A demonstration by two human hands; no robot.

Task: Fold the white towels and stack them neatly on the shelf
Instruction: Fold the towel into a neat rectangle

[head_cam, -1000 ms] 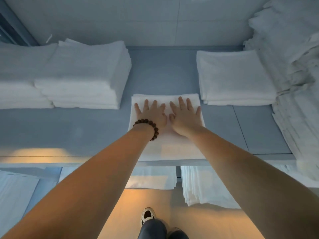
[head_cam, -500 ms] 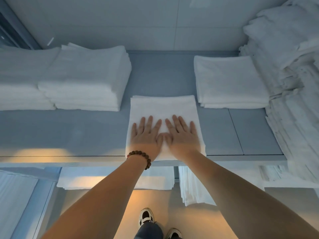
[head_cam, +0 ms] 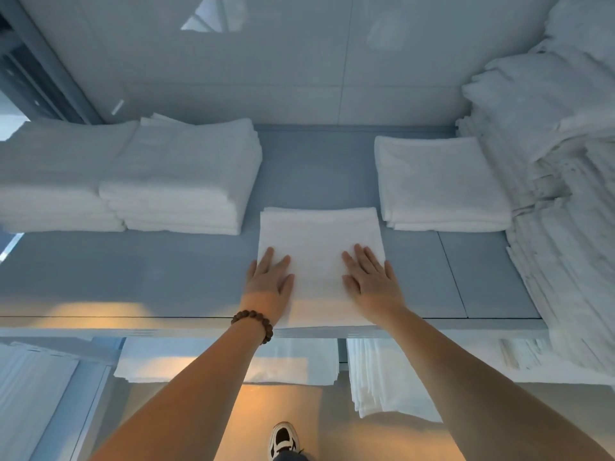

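A folded white towel [head_cam: 317, 234] lies flat at the middle of the grey shelf [head_cam: 166, 274], its near edge at the shelf's front. My left hand [head_cam: 270, 277], with a bead bracelet on the wrist, rests flat on the towel's left side. My right hand [head_cam: 371, 277] lies flat on its right side, fingers straight. The two hands are apart, with bare towel between them.
Tall stacks of folded white towels [head_cam: 159, 174] stand at the back left. A low stack [head_cam: 439, 181] sits at the back right, and a big loose pile of towels [head_cam: 565, 194] fills the right end. Lower shelves hold more towels [head_cam: 389, 377].
Both hands slid back along the towel toward the shelf's front edge, then spread apart from touching at the middle to the towel's left and right sides.
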